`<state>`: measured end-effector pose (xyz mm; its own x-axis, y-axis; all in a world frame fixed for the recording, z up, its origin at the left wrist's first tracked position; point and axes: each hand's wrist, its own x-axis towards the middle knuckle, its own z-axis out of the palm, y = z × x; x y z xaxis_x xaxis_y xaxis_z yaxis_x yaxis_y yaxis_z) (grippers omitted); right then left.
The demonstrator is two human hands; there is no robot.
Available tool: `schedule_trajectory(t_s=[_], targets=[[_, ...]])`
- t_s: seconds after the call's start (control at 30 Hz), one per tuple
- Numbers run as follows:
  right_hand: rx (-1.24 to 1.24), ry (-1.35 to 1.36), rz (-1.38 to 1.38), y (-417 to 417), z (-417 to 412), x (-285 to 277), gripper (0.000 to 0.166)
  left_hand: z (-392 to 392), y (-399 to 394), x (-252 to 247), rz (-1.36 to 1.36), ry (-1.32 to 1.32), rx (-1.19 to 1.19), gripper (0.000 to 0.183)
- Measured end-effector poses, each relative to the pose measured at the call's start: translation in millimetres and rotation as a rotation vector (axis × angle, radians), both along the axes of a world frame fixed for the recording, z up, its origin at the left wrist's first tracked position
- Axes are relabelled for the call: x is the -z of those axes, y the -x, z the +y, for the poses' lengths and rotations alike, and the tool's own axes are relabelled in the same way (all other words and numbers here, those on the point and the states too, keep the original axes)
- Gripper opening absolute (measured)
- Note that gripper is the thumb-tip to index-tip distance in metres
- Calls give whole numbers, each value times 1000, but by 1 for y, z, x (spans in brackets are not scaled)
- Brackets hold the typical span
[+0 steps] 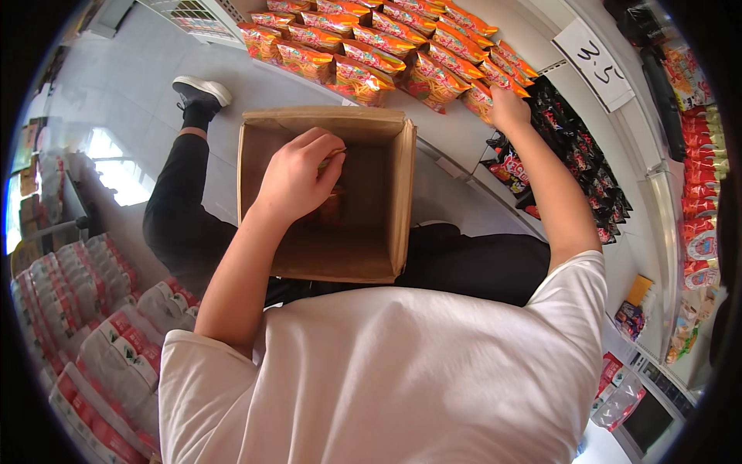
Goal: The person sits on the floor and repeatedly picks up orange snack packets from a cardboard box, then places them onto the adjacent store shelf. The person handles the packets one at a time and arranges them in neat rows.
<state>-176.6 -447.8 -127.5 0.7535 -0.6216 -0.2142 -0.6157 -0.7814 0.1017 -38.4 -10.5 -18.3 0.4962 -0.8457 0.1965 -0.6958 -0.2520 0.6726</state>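
Observation:
My left hand (304, 168) is over the open cardboard box (400, 203), its fingers closed on the edge of a packet (331, 155) that the hand mostly hides. Something orange-brown, dim in the shadow, shows below that hand inside the box. Over at the shelf, my right hand (509, 110) grips an orange snack bag (480, 100) at the right end of the front row. Rows of similar orange snack bags (362, 78) stand upright on the shelf, left of and behind that hand. Black snack packets (571, 151) fill the shelf just to its right.
A handwritten price card (594, 64) hangs from the shelf edge above. Red packets (700, 197) line another shelf at far right. Wrapped bottle packs (116, 354) are stacked at lower left. My outstretched leg (179, 203) lies along the tiled floor (156, 75), left of the box.

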Motion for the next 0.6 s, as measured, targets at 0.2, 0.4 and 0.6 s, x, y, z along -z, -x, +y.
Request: schedule_trajectory(t_s=[0.2, 0.4, 0.6], targets=[[-18, -125, -100, 3, -19, -13, 47, 6, -1, 4, 9, -86, 49, 12], [-145, -180, -201, 15, -49, 2, 52, 3, -1, 6, 16, -112, 84, 13], [17, -24, 15, 1, -19, -37, 47, 5, 1, 2, 7, -189, 76, 14]])
